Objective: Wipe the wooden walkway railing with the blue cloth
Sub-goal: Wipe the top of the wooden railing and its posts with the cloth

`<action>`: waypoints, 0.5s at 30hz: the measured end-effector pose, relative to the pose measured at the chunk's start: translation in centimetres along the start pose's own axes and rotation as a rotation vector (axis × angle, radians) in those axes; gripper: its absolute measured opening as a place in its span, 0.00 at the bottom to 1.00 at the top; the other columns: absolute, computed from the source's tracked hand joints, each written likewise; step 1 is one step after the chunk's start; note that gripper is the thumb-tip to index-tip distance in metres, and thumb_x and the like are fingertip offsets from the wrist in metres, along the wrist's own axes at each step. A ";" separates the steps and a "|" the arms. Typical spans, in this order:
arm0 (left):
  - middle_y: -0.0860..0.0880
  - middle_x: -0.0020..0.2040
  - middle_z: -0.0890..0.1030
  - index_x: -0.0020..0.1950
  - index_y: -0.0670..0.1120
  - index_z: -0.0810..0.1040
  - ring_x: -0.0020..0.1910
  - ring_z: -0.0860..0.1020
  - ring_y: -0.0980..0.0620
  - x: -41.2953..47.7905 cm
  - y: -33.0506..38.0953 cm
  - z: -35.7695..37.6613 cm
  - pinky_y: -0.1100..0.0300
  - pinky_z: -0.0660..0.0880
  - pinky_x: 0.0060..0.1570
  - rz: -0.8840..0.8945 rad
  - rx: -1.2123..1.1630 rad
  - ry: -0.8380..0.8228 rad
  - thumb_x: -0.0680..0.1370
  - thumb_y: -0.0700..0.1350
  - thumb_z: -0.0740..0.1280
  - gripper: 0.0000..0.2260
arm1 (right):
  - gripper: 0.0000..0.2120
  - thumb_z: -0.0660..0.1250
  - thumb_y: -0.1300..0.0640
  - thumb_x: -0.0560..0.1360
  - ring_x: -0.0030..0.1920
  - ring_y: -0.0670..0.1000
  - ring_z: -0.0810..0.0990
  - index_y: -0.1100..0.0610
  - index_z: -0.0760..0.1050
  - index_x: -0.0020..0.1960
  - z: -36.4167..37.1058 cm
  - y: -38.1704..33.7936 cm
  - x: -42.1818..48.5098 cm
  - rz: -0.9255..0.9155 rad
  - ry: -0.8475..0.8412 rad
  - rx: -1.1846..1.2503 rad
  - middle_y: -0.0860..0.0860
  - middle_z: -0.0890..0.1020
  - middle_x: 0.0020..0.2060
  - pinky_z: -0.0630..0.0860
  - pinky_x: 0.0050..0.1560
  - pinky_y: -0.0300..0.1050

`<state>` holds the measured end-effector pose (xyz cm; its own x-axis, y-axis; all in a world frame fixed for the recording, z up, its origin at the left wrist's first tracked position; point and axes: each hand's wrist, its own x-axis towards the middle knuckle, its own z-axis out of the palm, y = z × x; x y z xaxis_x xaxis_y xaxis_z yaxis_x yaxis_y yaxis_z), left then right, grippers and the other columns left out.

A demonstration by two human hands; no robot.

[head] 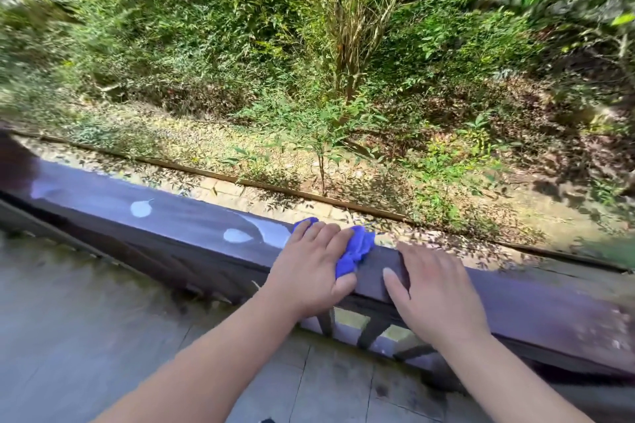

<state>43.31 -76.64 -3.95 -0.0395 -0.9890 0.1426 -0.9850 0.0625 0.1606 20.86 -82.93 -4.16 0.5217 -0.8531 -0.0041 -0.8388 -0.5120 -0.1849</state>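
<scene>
A dark wooden railing (178, 216) runs from the left edge down to the lower right. My left hand (312, 268) presses a crumpled blue cloth (357, 247) flat onto the top of the rail, fingers spread over it. The cloth shows at my fingertips and to the right of my palm. My right hand (436, 292) rests just to the right on the same rail, fingers curled over its far edge, holding no cloth. Two pale spots (237, 235) and a light streak lie on the rail left of the cloth.
Slats (371, 330) stand under the rail below my hands. Grey walkway boards (86, 319) lie at the lower left. Beyond the railing are a paved strip (226, 187), a low timber edge, leaf litter and dense green bushes (343, 45).
</scene>
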 end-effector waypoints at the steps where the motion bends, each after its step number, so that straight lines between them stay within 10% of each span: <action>1: 0.48 0.64 0.76 0.71 0.48 0.69 0.63 0.71 0.44 -0.2 -0.9 -0.1 0.45 0.61 0.72 0.005 0.004 -0.004 0.74 0.58 0.62 0.28 | 0.32 0.47 0.33 0.80 0.66 0.55 0.74 0.49 0.68 0.75 -0.2 0.1 0.0 0.006 -0.016 -0.016 0.48 0.78 0.66 0.66 0.72 0.56; 15: 0.46 0.55 0.77 0.62 0.46 0.74 0.58 0.72 0.41 -2.2 -10.4 -0.8 0.38 0.61 0.69 -0.175 0.028 0.031 0.74 0.59 0.59 0.24 | 0.29 0.53 0.33 0.78 0.55 0.57 0.80 0.51 0.74 0.68 -0.4 -1.5 0.5 0.110 -0.029 -0.123 0.50 0.83 0.55 0.76 0.55 0.55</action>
<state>53.77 -74.98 -5.15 0.1378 -0.9797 0.1453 -0.9807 -0.1144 0.1586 22.31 -82.69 -3.47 0.4288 -0.9022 -0.0463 -0.9028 -0.4260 -0.0599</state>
